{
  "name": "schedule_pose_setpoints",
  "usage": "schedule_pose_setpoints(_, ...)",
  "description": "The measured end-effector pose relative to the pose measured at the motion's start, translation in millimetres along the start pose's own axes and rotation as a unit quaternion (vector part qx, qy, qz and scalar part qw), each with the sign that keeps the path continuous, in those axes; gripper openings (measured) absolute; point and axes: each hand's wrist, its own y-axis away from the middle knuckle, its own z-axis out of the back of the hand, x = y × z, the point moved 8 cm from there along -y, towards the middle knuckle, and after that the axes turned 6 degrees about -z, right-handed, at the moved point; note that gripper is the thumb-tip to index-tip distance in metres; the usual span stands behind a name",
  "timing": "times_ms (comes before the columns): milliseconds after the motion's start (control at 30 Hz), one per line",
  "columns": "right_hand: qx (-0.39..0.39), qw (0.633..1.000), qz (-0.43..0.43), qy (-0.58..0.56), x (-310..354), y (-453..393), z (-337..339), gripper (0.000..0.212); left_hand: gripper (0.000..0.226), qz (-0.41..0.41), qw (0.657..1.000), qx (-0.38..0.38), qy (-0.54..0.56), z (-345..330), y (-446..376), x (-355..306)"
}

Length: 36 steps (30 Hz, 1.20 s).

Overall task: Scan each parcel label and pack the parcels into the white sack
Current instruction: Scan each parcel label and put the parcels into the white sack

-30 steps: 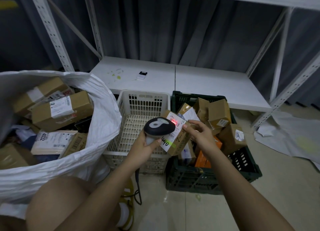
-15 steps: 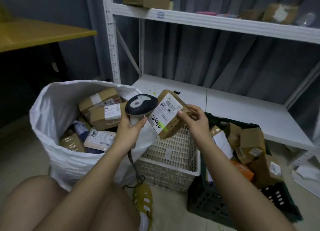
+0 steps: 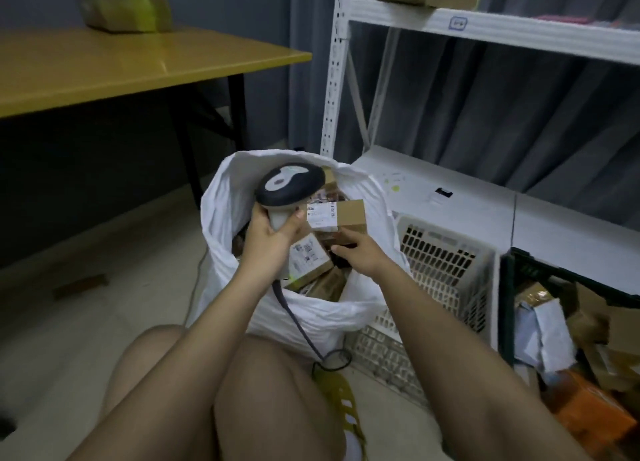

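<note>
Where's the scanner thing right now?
The scanner is in the left hand, held over the mouth of the white sack, left of the right hand.

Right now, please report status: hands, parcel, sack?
Left hand grips scanner. Right hand open over sack, fingers extended, holding nothing. Parcels in sack. Nothing in the way.

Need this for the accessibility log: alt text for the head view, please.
A person's left hand grips a grey handheld barcode scanner over an open white woven sack of brown cardboard parcels, while the right hand reaches into the sack, fingers extended. A white plastic basket and a dark green crate stand to the right.
</note>
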Motion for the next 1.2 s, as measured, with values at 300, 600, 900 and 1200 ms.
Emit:
schedule_pose_setpoints(300,-0.183,0.976,-0.021,-0.119,-85.2,90.8,97.9,0.024,0.047,0.005,0.993,0.114,0.018,-97.6,34.7,15.1)
schedule_pose_setpoints(600,-0.366,0.901,-0.154,-0.173,-251.4,210.1,212.0,0.014,0.053,0.040,0.960,0.278,0.001,-259.2,111.3,44.6)
schedule_pose_setpoints(900,-0.414,0.836,-0.325,-0.151,-381.6,269.0,260.9,0.020,0.052,0.111,0.924,0.365,-0.013,-351.9,178.8,105.8)
schedule_pose_setpoints(1200,-0.258,0.875,-0.396,0.102,-432.4,205.8,294.2,0.069,0.041,0.178,0.916,0.359,-0.011,-373.4,183.6,161.3)
